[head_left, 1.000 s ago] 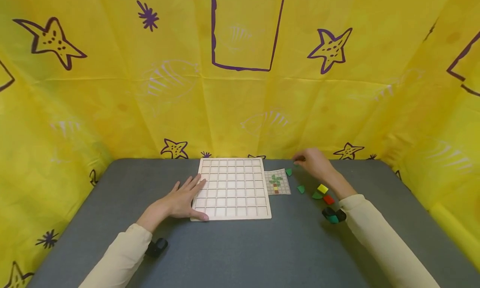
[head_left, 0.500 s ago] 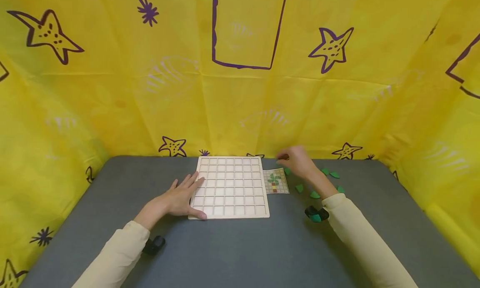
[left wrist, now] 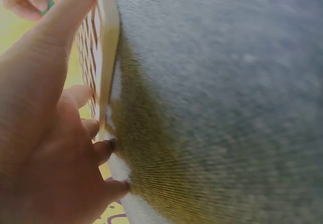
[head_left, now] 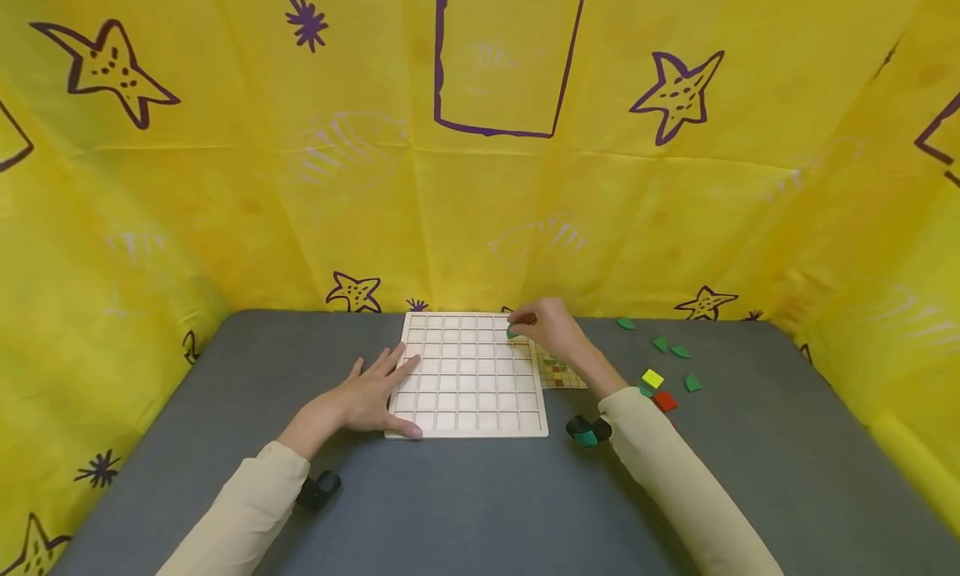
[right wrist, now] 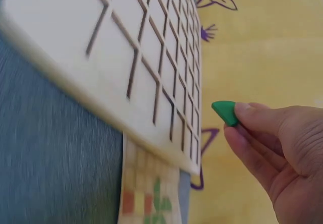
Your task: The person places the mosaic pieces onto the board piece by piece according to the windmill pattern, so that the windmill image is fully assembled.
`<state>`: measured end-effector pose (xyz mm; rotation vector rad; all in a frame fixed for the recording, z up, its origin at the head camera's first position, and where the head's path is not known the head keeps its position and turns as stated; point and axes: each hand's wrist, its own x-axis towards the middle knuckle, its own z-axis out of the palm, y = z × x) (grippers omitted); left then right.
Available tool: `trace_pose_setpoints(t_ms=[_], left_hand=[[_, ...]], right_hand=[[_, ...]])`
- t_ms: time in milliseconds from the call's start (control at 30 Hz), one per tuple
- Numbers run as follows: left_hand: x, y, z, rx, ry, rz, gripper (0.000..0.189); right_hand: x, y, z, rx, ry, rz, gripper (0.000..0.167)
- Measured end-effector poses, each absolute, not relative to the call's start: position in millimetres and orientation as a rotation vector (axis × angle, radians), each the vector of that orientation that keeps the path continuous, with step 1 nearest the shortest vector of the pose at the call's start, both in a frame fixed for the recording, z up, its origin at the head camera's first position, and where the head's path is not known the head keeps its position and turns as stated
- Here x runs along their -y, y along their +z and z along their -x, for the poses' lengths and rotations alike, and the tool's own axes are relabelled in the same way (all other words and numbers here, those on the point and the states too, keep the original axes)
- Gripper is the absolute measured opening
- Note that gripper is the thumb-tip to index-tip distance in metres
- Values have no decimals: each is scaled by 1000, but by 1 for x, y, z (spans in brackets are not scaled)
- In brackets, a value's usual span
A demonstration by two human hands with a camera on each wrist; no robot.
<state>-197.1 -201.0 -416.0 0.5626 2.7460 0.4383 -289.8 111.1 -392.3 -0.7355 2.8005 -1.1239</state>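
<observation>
A pale wooden grid board (head_left: 468, 384) lies on the table with its square cells bare. My left hand (head_left: 367, 399) rests along its left edge, fingers spread and straight, thumb on the near left corner. Over the board's far right part, my right hand (head_left: 553, 330) pinches a green quarter-round piece (right wrist: 225, 112) between thumb and fingers. In the right wrist view the piece is held apart from the board. A printed pattern card (head_left: 562, 374) sticks out at the board's right edge, partly hidden by the right hand and forearm.
Right of the card lie several loose green pieces (head_left: 679, 352), a yellow square (head_left: 652, 379) and a red square (head_left: 664, 402); the right sleeve hides some. A yellow patterned cloth (head_left: 480, 209) hangs behind the grey table (head_left: 465, 509).
My right hand has moved left from beyond the card to above the board, carrying the green piece. More loose pieces on the right are uncovered. The left hand stays put.
</observation>
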Motion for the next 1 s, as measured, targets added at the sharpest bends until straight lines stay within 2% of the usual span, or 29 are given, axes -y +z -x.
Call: trace_pose_setpoints(t_ms=[667, 1000], left_hand=[[198, -410, 195, -2713, 398, -523, 116], [198, -413, 196, -2714, 414, -528, 116]], right_hand=[[-45, -416, 301, -2726, -1265, 563, 17], [-34, -419, 304, -2818, -1074, 608, 11]])
